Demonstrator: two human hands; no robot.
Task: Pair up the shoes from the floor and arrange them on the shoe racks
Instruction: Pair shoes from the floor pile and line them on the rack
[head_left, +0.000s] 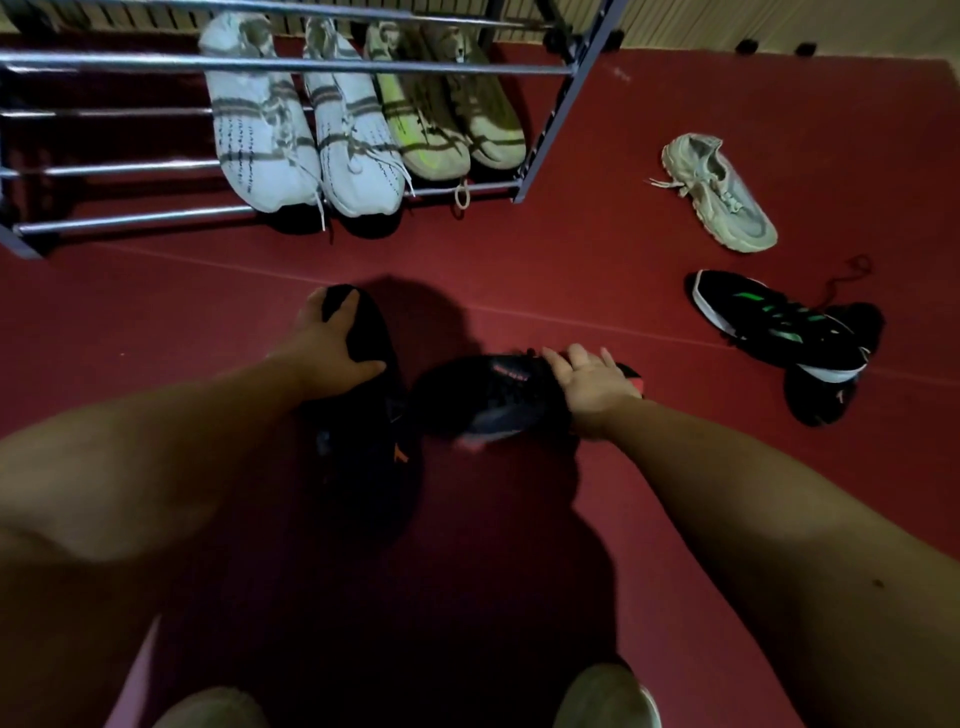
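My left hand (332, 345) grips the top of a black shoe with an orange mark (371, 415) that stands on the red floor below the rack. My right hand (592, 379) holds a second black shoe with pink trim (488, 397), tilted on its side just right of the first. On the metal shoe rack (291, 65) sit a white pair (311, 135) and an olive-and-lime pair (449, 111). A beige shoe (719, 192) lies alone on the floor at right. Below it a black shoe with green stripes (779, 322) lies across another black shoe (826, 395).
The red floor mat (623, 270) stretches open between the rack and the loose shoes. The rack's left half holds bare rails (104, 169). My two feet in light shoes (602, 696) show at the bottom edge. A wall runs along the top.
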